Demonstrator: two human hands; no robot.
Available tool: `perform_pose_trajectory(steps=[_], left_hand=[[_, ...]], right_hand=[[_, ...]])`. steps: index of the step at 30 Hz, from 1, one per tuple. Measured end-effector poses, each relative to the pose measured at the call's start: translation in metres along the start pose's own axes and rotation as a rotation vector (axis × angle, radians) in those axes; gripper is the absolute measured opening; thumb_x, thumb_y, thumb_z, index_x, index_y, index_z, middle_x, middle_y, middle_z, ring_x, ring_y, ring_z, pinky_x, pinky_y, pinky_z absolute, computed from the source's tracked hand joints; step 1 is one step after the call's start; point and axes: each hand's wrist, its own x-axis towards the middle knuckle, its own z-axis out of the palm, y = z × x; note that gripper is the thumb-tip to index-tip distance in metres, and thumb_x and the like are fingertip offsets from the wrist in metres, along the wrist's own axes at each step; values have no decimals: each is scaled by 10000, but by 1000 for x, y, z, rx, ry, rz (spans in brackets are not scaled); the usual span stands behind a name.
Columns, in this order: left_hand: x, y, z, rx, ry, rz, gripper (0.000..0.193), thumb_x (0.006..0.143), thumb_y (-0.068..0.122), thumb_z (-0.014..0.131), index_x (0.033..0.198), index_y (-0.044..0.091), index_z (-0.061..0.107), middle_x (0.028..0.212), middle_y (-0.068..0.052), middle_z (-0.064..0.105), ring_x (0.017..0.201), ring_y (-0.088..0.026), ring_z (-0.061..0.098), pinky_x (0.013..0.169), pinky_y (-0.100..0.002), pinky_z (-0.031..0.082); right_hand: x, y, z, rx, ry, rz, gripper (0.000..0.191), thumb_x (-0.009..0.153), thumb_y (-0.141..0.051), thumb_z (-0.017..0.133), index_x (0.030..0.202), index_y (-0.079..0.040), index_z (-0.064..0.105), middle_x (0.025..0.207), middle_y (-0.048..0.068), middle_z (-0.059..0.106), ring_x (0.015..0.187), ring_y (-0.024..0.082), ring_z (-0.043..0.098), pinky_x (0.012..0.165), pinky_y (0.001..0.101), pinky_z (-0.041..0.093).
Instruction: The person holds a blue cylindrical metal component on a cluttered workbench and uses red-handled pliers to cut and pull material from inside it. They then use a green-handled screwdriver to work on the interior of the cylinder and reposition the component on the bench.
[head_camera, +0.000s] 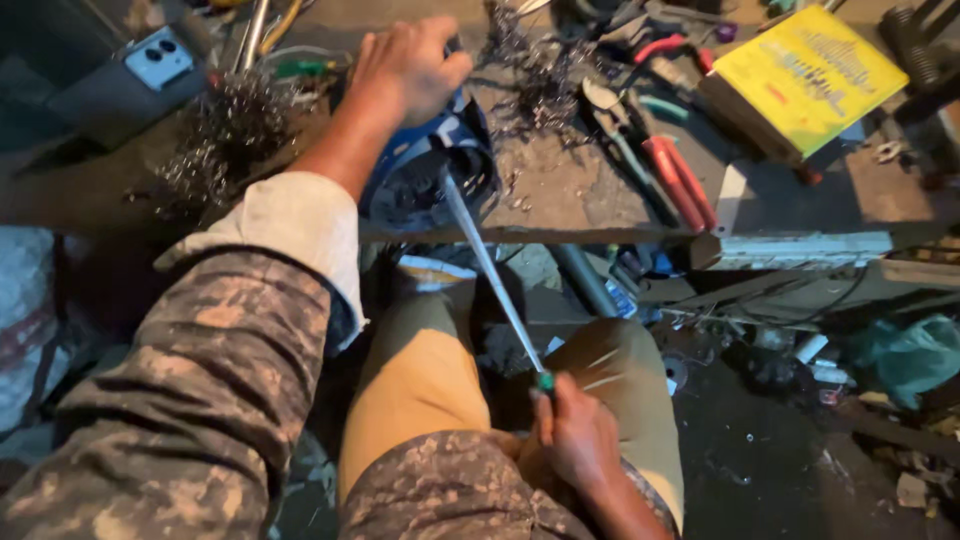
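Red-handled pliers (660, 165), yellow box (808, 75), tangled wire scraps (222, 135), phone (160, 58) on workbench (560, 195)

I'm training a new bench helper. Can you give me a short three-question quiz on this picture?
1. True or false: the left hand rests on the blue motor housing.
2. What does the right hand hold? A) red-handled pliers B) long screwdriver C) yellow box
3. Where does the screwdriver tip point?

Key: 1 true. 2 B. 3 Into the blue motor housing at the workbench edge.
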Motion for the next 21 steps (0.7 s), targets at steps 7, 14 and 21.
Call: perform_pose_trajectory(steps=[7,14,21], left_hand=[[-8,5,-5,-21,43,60,416,903,442,569,1119,108,693,1116,-235,697,1078,-484,619,890,-628,429],[-4,10,-10,44,-12,-5,396,905,442,572,1102,123,700,1118,-223,700,1087,-468,622,925,-589,450],[-7,7,-8,6,-19,12,423,910,463,571,1131,119,678,1135,-229,692,1095,-466,616,917,-607,433]], right_hand=[[-1,6,-5,149,55,-150,163,920,-251,640,849,-109,600,609,167,654,576,402,664,505,509,486],[-2,10,2,59,-5,7,233,926,-321,633,863,-102,591,613,183,652,592,422,659,531,548,489],[1,13,2,98,66,-217,189,894,-271,642,873,-95,578,628,183,643,605,429,646,517,533,485]])
